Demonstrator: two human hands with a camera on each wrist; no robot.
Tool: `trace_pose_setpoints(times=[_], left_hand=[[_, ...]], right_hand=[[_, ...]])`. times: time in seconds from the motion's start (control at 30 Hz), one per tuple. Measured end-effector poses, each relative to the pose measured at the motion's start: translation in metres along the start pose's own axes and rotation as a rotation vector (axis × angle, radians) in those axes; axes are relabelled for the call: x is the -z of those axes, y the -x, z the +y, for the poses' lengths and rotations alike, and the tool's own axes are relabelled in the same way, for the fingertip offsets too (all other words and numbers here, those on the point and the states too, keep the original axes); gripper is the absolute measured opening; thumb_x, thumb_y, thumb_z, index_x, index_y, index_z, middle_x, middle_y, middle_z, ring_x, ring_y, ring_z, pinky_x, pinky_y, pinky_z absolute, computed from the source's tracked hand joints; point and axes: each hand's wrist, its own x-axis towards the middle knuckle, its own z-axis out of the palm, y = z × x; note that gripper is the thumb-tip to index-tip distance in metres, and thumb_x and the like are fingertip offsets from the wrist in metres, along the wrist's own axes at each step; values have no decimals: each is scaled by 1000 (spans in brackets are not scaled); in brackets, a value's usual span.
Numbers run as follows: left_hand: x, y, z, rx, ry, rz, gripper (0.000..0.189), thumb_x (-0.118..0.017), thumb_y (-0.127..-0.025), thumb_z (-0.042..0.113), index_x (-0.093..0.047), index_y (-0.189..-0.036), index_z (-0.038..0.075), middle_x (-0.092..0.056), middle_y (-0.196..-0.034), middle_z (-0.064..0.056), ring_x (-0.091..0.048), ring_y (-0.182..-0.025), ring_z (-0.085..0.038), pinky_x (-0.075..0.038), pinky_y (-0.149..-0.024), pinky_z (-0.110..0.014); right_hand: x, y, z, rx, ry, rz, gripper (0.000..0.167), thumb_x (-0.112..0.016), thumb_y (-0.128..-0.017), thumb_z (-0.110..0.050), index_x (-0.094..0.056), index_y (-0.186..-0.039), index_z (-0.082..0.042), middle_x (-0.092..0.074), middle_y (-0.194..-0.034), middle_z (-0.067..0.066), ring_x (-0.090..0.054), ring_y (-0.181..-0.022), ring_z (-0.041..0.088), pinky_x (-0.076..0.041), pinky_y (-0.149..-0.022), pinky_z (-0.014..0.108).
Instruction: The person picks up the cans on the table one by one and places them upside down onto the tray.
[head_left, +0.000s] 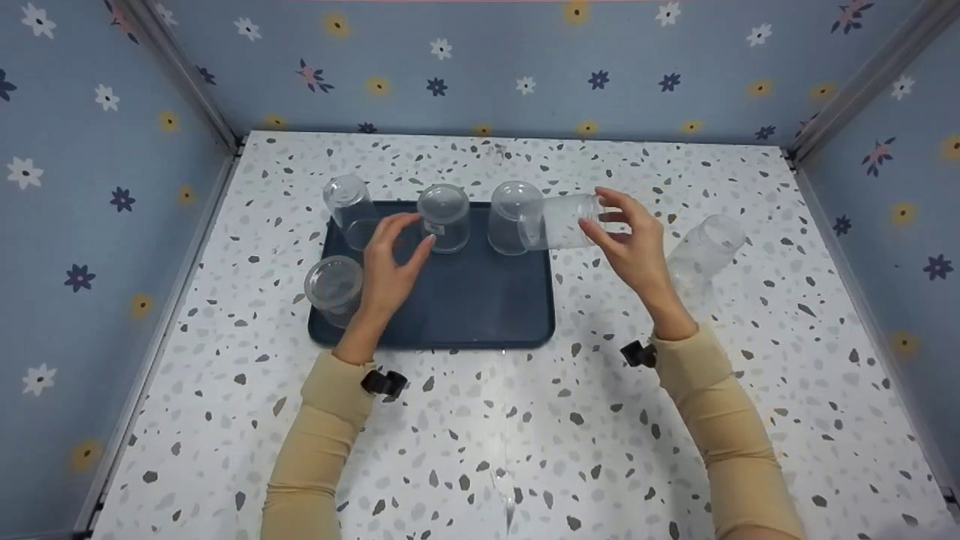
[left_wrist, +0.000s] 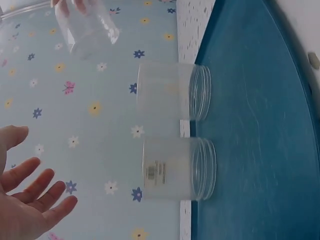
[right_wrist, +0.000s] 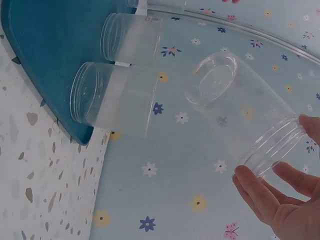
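Observation:
My right hand point(head_left: 637, 244) grips a clear plastic jar point(right_wrist: 245, 110) by its threaded mouth, thumb and fingers round the rim. This jar lies sideways in the air, its base toward the tray's back right corner. Beneath it, a dark blue tray point(head_left: 480, 315) carries several similar jars, mouth down. One jar point(head_left: 444, 217) with a printed label stands in the back middle, another jar point(head_left: 510, 221) to its right. My left hand point(left_wrist: 30, 195) is held above the tray's left half, fingers spread and apart from the jars.
At the tray's left side stand a back jar point(head_left: 346, 202) and a front jar point(head_left: 334, 289). One more jar point(head_left: 705, 251) is on the speckled table point(head_left: 465, 420), right of the tray. Flowered panels point(head_left: 495, 67) enclose the back and sides.

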Motion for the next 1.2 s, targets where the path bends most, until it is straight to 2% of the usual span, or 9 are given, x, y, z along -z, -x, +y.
trace_pose_setpoints(times=[0.2, 0.33, 0.47, 0.63, 0.8, 0.9, 1.03, 1.07, 1.2], left_hand=[[-17, 4, 5, -25, 144, -4, 30, -63, -83, 9, -59, -111, -2, -55, -109, -14, -50, -102, -21, -44, -77, -35], [-23, 6, 20, -32, 229, -27, 30, -59, -83, -1, -56, -112, -9, -53, -109, -22, -50, -102, -30, -45, -76, -35], [-25, 10, 35, -25, 290, -50, 30, -52, -85, -7, -52, -114, -13, -51, -111, -25, -49, -103, -29, -46, -76, -34], [-31, 14, 36, -9, 372, -75, 31, -46, -86, -11, -47, -116, -17, -46, -115, -30, -48, -105, -29, -46, -77, -34], [-38, 18, 33, 17, 447, -101, 33, -44, -86, -10, -43, -118, -19, -43, -118, -33, -44, -107, -38, -44, -79, -30], [-43, 19, 28, 0, 482, -105, 38, -48, -91, 5, -42, -119, -19, -43, -118, -32, -45, -106, -35, -45, -77, -27], [-45, 20, 29, -20, 530, -112, 52, -52, -90, 20, -39, -120, -20, -42, -116, -34, -48, -102, -26, -44, -70, -20], [-44, 20, 34, -17, 542, -116, 51, -53, -90, 17, -38, -120, -21, -41, -116, -36, -48, -100, -28, -44, -69, -19], [-44, 22, 35, -5, 576, -128, 51, -56, -87, 12, -37, -121, -21, -41, -115, -36, -48, -95, -35, -45, -66, -19]], right_hand=[[-10, 6, -28, -4, -69, -25, 37, -63, -80, -2, -53, -115, 8, -57, -104, 23, -59, -86, 33, -48, -64, 16], [-18, 9, -29, -17, -119, -40, 36, -63, -81, -2, -53, -114, 9, -57, -102, 23, -59, -86, 31, -48, -63, 16], [-26, 12, -28, -28, -171, -68, 37, -62, -82, -4, -52, -116, 9, -56, -104, 24, -59, -86, 30, -49, -62, 20], [-32, 14, -30, -35, -203, -97, 36, -60, -84, -5, -51, -116, 8, -56, -105, 26, -59, -87, 29, -50, -63, 23], [-38, 17, -31, -33, -241, -108, 35, -59, -84, -5, -51, -115, 10, -57, -103, 26, -59, -86, 30, -51, -64, 24], [-40, 20, -32, -33, -265, -106, 34, -58, -85, -3, -50, -115, 10, -57, -103, 24, -60, -86, 29, -51, -65, 25], [-45, 25, -32, -44, -289, -107, 34, -58, -85, -1, -50, -115, 10, -57, -103, 22, -60, -86, 28, -51, -65, 25], [-46, 26, -32, -49, -294, -107, 34, -57, -84, -1, -50, -115, 10, -57, -103, 22, -59, -86, 28, -50, -65, 25], [-50, 28, -31, -53, -317, -107, 34, -57, -84, 1, -49, -115, 12, -56, -104, 23, -58, -86, 33, -50, -66, 25]])
